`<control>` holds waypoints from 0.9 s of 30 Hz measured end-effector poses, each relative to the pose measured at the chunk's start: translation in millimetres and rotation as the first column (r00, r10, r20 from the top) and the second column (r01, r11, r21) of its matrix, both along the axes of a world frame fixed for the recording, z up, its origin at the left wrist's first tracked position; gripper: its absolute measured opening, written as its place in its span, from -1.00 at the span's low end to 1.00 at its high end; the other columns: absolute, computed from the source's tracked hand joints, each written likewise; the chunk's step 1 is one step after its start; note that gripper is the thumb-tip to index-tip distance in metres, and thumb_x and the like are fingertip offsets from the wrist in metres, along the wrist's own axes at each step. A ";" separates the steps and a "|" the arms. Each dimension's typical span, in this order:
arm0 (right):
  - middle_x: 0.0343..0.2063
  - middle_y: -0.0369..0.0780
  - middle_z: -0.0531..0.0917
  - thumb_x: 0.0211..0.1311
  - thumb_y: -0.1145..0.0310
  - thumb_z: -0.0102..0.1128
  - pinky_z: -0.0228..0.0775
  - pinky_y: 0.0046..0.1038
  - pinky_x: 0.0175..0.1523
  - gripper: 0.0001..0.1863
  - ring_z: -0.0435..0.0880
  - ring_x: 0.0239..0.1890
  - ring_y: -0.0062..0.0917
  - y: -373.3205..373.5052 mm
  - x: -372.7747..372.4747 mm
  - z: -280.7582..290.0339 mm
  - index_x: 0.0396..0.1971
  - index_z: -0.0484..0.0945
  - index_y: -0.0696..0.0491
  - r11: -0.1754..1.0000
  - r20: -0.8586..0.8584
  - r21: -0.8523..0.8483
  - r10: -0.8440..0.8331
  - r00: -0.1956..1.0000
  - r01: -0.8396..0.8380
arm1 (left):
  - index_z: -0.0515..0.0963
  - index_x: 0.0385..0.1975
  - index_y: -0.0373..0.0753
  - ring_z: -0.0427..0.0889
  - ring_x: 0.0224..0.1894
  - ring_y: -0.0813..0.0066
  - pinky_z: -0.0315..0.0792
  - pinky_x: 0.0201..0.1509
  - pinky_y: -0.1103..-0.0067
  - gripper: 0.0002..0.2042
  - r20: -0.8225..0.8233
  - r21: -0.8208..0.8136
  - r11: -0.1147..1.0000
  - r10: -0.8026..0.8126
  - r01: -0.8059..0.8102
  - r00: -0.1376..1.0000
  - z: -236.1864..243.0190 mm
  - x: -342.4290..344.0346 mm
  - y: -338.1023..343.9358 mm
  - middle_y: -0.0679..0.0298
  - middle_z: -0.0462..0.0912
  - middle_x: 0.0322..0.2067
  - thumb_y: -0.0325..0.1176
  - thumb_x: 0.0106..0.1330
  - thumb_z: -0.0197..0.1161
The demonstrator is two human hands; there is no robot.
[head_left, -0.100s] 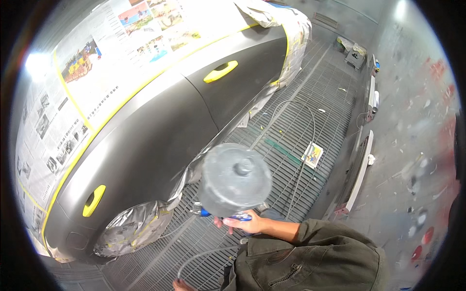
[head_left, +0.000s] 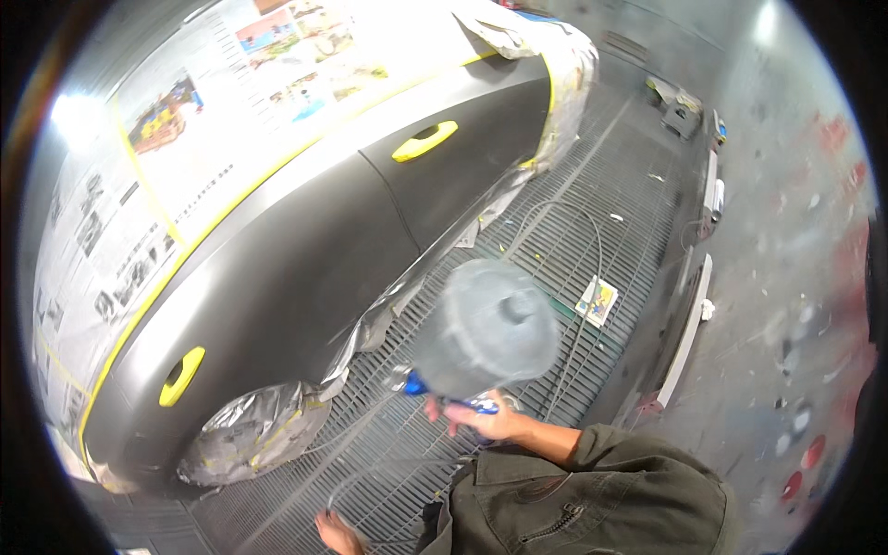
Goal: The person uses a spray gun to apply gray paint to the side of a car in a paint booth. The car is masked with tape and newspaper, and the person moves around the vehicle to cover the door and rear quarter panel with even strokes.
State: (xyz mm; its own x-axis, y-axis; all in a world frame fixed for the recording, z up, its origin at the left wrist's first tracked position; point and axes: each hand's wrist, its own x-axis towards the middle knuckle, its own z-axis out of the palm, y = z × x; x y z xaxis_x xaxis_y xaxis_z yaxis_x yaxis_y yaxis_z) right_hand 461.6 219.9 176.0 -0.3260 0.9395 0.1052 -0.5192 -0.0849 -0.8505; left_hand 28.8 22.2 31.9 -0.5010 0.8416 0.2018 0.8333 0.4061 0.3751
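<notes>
Grey, cloudy plastic makes up the cup [head_left: 483,328] of our spray gun [head_left: 478,404], standing at twelve o'clock from our right hand [head_left: 490,421], just above the fingers and tilted, its round lid turned up toward us. The gun's blue body lies across that hand, our fingers curled around it with their tips showing on its lower side; motion blurs them, so we cannot tell how each one sits. The silvery front end points out at ten o'clock, clear of the fingers. At eight o'clock, our left hand [head_left: 340,534] closes around a hose [head_left: 370,474], which arcs from the fingers toward our olive jacket [head_left: 592,499].

Farther off at ten o'clock spreads the dark grey car side [head_left: 287,240], well apart from the cup, with newspaper [head_left: 203,185] edged in yellow tape above it. One yellow door handle [head_left: 425,141] is between eleven and twelve, another just past nine. Silvery film wraps the wheel [head_left: 254,435] at nine. Toward half past one, a printed card [head_left: 598,302] lies on the slatted floor [head_left: 629,213].
</notes>
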 end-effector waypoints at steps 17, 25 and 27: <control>-0.30 -0.17 0.69 0.29 0.40 0.16 0.54 -0.49 -0.61 -0.73 0.67 -0.34 -0.51 68.6 258.3 -11.6 -0.05 0.55 0.15 0.551 0.311 -0.054 -0.783 0.538 0.833 | 0.63 -0.19 -0.31 0.64 -0.13 -0.10 0.51 -0.04 0.22 -0.75 0.263 -0.084 0.984 -0.131 0.158 0.956 -29.6 234.4 27.9 -0.04 0.68 -0.23 -0.30 0.21 0.33; -0.29 -0.16 0.70 0.28 0.33 0.18 0.52 -0.45 -0.61 -0.72 0.70 -0.36 -0.47 85.4 290.5 -38.3 -0.09 0.56 0.16 0.557 0.333 -0.136 -0.753 0.567 0.819 | 0.65 -0.19 -0.25 0.65 -0.14 -0.03 0.51 -0.07 0.25 -0.76 0.315 -0.350 0.926 -0.027 0.143 0.949 -18.2 259.3 21.9 0.04 0.69 -0.23 -0.30 0.18 0.35; -0.25 -0.20 0.69 0.32 0.33 0.13 0.52 -0.44 -0.60 -0.75 0.69 -0.33 -0.51 90.4 280.9 -37.8 -0.09 0.56 0.13 0.594 0.346 -0.149 -0.717 0.605 0.790 | 0.65 -0.19 -0.23 0.65 -0.15 -0.04 0.51 -0.08 0.25 -0.77 0.284 -0.355 0.927 -0.020 0.125 0.959 -15.9 261.7 17.0 0.06 0.69 -0.23 -0.30 0.18 0.35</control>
